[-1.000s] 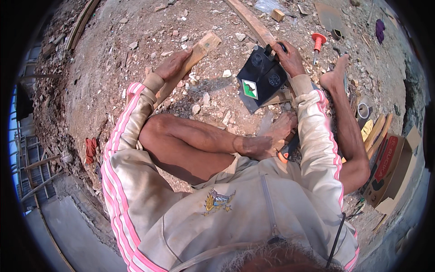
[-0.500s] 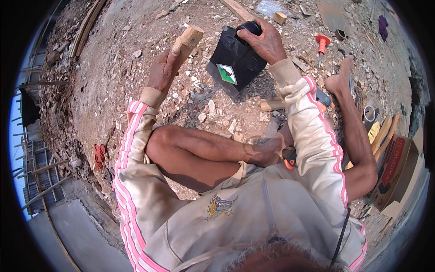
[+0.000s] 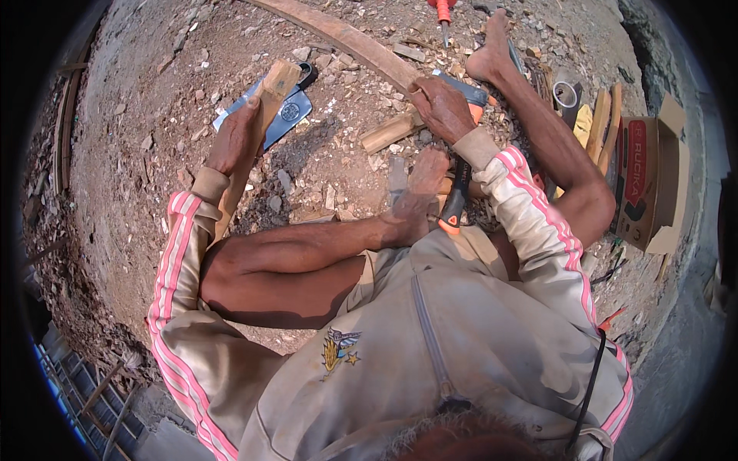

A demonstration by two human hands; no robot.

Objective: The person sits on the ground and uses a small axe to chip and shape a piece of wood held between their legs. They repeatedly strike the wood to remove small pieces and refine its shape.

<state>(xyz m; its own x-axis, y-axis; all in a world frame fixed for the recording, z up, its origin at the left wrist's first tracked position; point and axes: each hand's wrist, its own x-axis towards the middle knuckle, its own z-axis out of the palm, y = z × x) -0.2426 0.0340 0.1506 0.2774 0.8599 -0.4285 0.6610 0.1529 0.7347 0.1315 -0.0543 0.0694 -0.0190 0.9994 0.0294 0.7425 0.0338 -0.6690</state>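
In my left hand [image 3: 235,137] is a rough wooden batten [image 3: 278,80], fingers closed round it, its cut end pointing away. Just past the batten lies a flat blue-grey plate [image 3: 290,114] with a black loop handle; the wood partly covers it. My right hand [image 3: 444,110] is lowered, fingertips bent down at the end of a long plank [image 3: 350,38]. Its fingers are partly hidden, so a grip cannot be made out. Beside and under that wrist is a hatchet-like tool with a blue-grey head [image 3: 461,88] and a black handle [image 3: 460,184] tipped in orange. A short wooden block [image 3: 390,131] lies nearby.
My bent legs rest on stony ground strewn with wood chips. Far off lies a red-handled chisel [image 3: 443,14]. On the right are a white-rimmed ring [image 3: 565,94], wooden strips [image 3: 605,127] and an open cardboard box [image 3: 653,184].
My right hand has let go of the dark plate by its handle and moved down toward the plank end and the tool. My left hand keeps the batten. The view has shifted rightward.
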